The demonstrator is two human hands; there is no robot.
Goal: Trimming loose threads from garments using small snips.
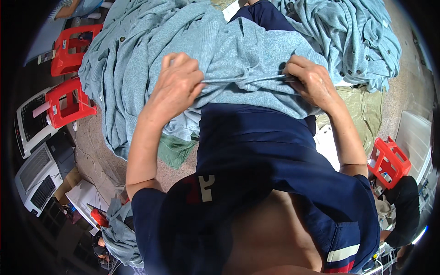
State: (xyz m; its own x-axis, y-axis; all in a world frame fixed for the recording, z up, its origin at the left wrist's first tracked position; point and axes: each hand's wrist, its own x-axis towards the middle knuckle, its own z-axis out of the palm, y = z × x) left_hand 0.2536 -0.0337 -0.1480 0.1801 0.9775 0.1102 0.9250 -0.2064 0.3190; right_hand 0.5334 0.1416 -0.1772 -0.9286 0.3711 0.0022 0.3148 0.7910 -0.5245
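Across my lap lies a light blue knit cardigan (256, 94), a fold of it drawn taut between my two hands. My left hand (181, 82) is closed, pinching the left end of that fold between thumb and fingers. At the other end my right hand (312, 81) is closed on the same cloth. A small thin shiny piece shows at my right fingertips, too small to make out. Bunched, overlapping knitwear of the same blue (137, 59) spreads to the left and beyond, with a dark button showing.
At the far right sits another heap of blue buttoned cardigans (353, 36). An olive sheet (366, 110) lies below it. Red plastic stools stand at the left (68, 105) and right (389, 160). White machines (39, 176) line the left side. Another person's dark sleeve (405, 206) shows at lower right.
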